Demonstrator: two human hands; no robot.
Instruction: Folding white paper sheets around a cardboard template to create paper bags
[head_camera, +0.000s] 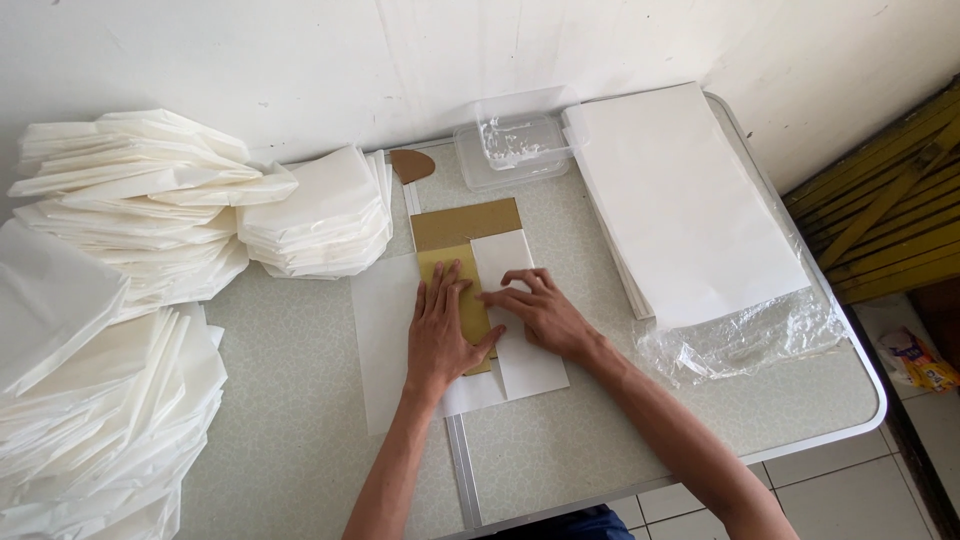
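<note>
A brown cardboard template (467, 224) lies on a white paper sheet (385, 330) in the middle of the table. My left hand (443, 330) lies flat on the cardboard, fingers spread, pinning it down. My right hand (540, 308) presses its fingertips on the paper flap (510, 255) folded over the cardboard's right side. Neither hand grips anything.
Piles of folded white paper bags (130, 210) fill the table's left side and more (320, 215) sit at the back. A tall stack of flat white sheets (680, 200) on clear plastic wrap (740, 340) lies right. A clear plastic tub (512, 148) stands by the wall. The table edge (860, 400) is near right.
</note>
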